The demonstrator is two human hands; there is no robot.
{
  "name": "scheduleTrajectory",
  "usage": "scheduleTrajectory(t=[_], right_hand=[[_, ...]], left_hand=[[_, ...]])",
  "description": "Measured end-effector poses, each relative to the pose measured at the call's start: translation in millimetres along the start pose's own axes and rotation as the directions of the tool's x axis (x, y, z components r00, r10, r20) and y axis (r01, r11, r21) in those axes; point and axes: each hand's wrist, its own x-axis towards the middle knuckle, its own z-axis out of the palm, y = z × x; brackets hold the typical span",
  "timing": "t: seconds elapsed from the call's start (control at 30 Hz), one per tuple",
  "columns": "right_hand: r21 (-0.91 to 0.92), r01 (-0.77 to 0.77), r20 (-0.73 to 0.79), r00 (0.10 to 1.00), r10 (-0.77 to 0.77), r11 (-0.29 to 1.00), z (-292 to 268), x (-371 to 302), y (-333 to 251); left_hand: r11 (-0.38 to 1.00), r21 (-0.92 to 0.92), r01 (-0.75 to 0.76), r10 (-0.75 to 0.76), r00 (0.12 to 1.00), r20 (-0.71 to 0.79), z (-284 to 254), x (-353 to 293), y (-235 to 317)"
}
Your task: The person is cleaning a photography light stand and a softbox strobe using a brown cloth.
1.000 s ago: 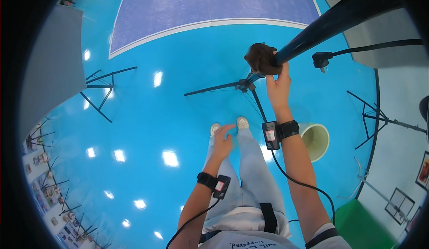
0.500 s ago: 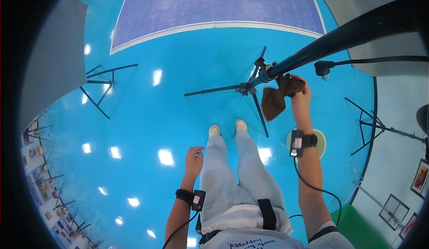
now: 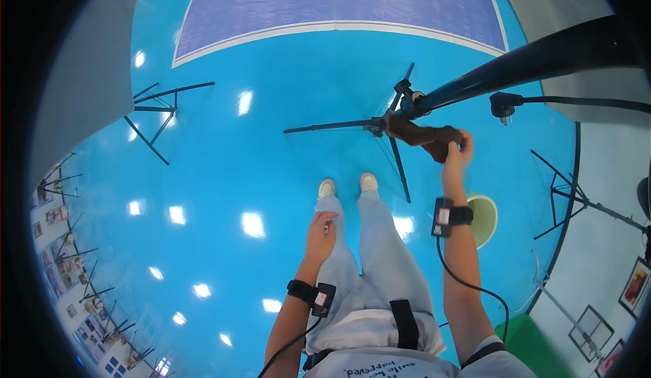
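A dark brown cloth (image 3: 426, 138) hangs bunched from my right hand (image 3: 458, 155), whose fingers pinch its right end. The cloth's other end lies against the lower part of a black tripod stand (image 3: 512, 69), just below the collar where the legs join. Whether it is wrapped around the pole or only laid against it, I cannot tell. Over my left thigh, my left hand (image 3: 320, 234) is loosely curled, its fingers a little apart and nothing visible in them. Both wrists carry strapped black boxes with cables.
A black plug (image 3: 503, 105) dangles on its cable right of the pole. A pale bucket (image 3: 485, 222) stands on the blue floor beside my right forearm. More tripod legs (image 3: 159, 117) spread at the left, below a grey panel (image 3: 81, 66). A purple mat (image 3: 332, 2) lies ahead.
My right hand has moved slightly down, and the cloth has swung from hanging low to stretching toward the stand. My left hand has moved right and up, over my thigh.
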Motion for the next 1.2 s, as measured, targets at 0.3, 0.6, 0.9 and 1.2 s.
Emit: scheduleTrajectory(t=[0.3, 0.6, 0.9, 1.2], right_hand=[[-0.185, -0.193, 0.104, 0.971, 0.214, 0.964, -18, -22, -39], [-0.047, -0.251, 0.061, 0.965, 0.254, 0.967, 66, -1, -65], [0.105, -0.202, -0.167, 0.962, 0.218, 0.974, 80, -22, -38], [0.234, -0.383, -0.071, 0.91, 0.408, 0.894, 77, -27, -51]], left_hand=[[0.999, 0.045, 0.022, -0.02, 0.998, -0.052, -12, 6, -41], [0.996, -0.085, -0.003, 0.01, 0.996, 0.083, -9, 44, -27], [0.999, 0.025, -0.033, 0.029, 0.993, 0.118, -79, 94, -5], [0.994, 0.092, -0.066, 0.057, 0.993, 0.101, -124, 119, -28]])
